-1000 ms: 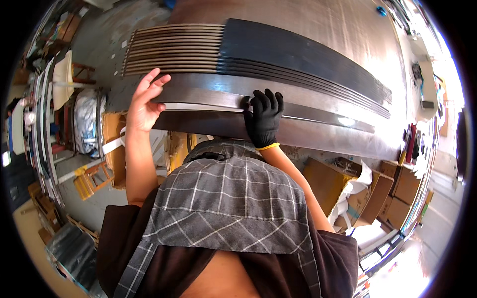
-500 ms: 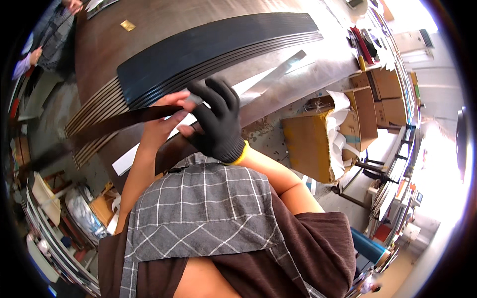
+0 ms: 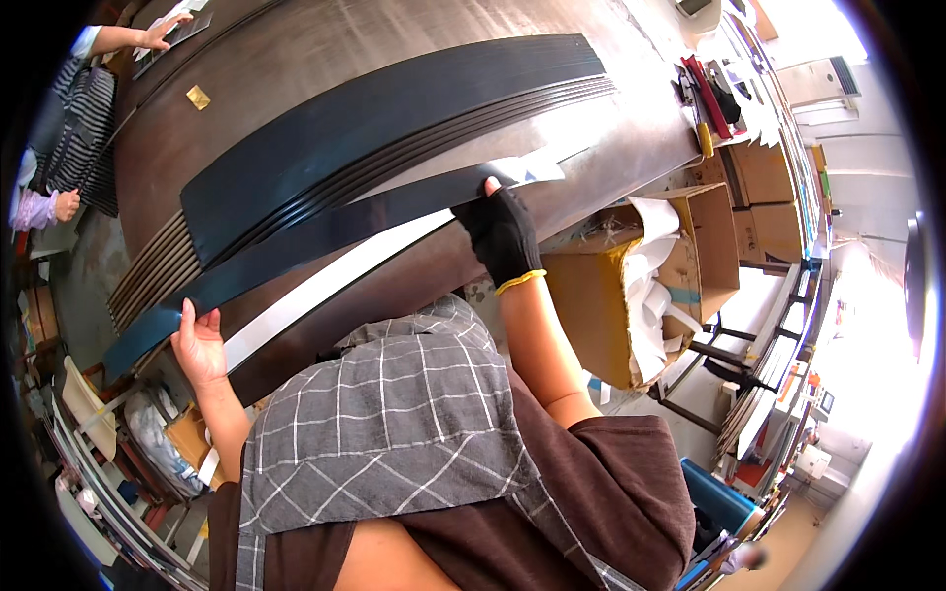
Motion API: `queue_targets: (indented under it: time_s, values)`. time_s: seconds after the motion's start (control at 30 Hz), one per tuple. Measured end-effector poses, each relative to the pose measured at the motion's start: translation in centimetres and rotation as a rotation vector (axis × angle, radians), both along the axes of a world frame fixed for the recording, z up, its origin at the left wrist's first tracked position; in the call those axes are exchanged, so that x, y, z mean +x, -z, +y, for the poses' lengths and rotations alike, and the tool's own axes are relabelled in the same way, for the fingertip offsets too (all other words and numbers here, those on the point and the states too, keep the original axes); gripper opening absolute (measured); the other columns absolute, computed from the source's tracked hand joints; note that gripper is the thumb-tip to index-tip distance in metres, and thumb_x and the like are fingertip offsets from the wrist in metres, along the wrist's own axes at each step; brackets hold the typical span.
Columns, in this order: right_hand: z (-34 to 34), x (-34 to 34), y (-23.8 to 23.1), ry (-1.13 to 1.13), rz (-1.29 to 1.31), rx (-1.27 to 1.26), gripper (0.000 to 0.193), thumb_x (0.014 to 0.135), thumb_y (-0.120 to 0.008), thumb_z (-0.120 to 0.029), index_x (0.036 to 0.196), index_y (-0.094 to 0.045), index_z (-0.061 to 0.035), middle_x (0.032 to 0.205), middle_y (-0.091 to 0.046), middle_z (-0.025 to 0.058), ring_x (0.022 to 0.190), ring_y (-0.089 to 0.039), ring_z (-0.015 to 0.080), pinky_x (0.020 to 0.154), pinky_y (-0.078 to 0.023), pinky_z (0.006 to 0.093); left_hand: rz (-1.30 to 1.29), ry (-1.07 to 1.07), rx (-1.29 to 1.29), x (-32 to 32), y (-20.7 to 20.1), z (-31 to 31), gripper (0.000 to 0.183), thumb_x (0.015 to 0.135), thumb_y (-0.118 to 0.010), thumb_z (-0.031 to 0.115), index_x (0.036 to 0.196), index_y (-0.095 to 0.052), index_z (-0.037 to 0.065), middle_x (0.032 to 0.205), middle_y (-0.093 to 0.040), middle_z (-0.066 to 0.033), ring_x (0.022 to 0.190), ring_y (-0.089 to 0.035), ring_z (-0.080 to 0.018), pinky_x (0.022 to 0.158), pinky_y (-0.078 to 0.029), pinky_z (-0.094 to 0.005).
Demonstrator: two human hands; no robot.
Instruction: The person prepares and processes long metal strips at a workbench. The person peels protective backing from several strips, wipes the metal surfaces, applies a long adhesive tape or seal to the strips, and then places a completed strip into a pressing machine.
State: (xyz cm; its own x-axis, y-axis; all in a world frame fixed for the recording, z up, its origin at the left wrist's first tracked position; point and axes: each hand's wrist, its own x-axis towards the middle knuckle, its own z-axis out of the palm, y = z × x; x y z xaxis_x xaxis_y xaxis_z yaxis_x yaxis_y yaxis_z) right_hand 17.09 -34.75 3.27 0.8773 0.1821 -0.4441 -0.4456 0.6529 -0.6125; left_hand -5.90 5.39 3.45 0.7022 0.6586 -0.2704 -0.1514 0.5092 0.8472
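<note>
Grip confirmed two-handed: bare left hand (image 3: 202,350) and gloved right hand (image 3: 501,236), together half a second ago, now hold the dark strip (image 3: 325,233) at separate points, from frame left to upper centre.

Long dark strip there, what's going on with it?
A person is handling the long dark strip. The black-gloved right grip holds it near one end, and the bare left grip touches it toward the other. Stacked dark panels lie beyond it on the worktable; a white strip lies on the nearer side.
</note>
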Motion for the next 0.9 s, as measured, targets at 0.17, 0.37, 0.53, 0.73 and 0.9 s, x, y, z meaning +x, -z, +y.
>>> queue_targets:
  time_s: [0.17, 0.37, 0.53, 0.73, 0.9]
  values:
    - [-8.4, 8.8, 2.1, 0.086, -0.050, -0.314, 0.024, 0.095, -0.059, -0.022, 0.094, -0.063, 0.0016, 0.088, -0.068, 0.0139, 0.079, -0.069, 0.0257, 0.072, -0.058, 0.0331, 0.170, -0.046, -0.018, 2.1, 1.7, -1.0, 0.019, 0.093, -0.065, 0.018, 0.100, -0.068, 0.001, 0.099, -0.070, -0.0077, 0.082, -0.065, -0.0153, 0.076, -0.054, -0.0284]
    - [-16.8, 17.4, 4.8, 0.237, -0.089, -0.457, 0.020, 0.095, -0.058, -0.019, 0.094, -0.064, 0.0003, 0.086, -0.067, 0.0104, 0.077, -0.068, 0.0209, 0.070, -0.057, 0.0305, 0.279, -0.088, -0.022, 6.9, 4.0, -4.5, 0.019, 0.091, -0.067, 0.019, 0.099, -0.068, 0.002, 0.098, -0.070, -0.0075, 0.081, -0.064, -0.0151, 0.076, -0.054, -0.0280]
    - [-22.1, 22.2, 5.9, 0.255, -0.097, -0.540, 0.005, 0.087, -0.064, -0.007, 0.087, -0.062, -0.0020, 0.073, -0.059, 0.0046, 0.059, -0.056, 0.0130, 0.058, -0.050, 0.0260, 0.296, -0.101, -0.008, 11.0, 5.4, -7.5, 0.021, 0.091, -0.068, 0.019, 0.100, -0.067, 0.001, 0.099, -0.069, -0.0076, 0.082, -0.064, -0.0154, 0.076, -0.054, -0.0279]
    - [-24.0, 26.4, 4.8, 0.338, -0.020, -0.449, 0.008, 0.088, -0.063, -0.009, 0.087, -0.060, -0.0019, 0.070, -0.058, 0.0056, 0.061, -0.060, 0.0156, 0.059, -0.052, 0.0257, 0.277, -0.117, 0.012, 15.1, 5.4, -10.1, 0.022, 0.092, -0.066, 0.020, 0.102, -0.067, 0.000, 0.102, -0.069, -0.0081, 0.083, -0.064, -0.0154, 0.076, -0.054, -0.0276]
    - [-27.6, 32.8, 5.2, 0.004, -0.067, -0.522, 0.008, 0.087, -0.064, -0.007, 0.086, -0.060, -0.0009, 0.075, -0.063, 0.0100, 0.067, -0.066, 0.0230, 0.061, -0.057, 0.0328, 0.181, -0.133, 0.019, 18.5, 5.1, -11.5, 0.023, 0.095, -0.063, 0.020, 0.104, -0.066, -0.001, 0.104, -0.069, -0.0080, 0.084, -0.065, -0.0155, 0.078, -0.054, -0.0281]
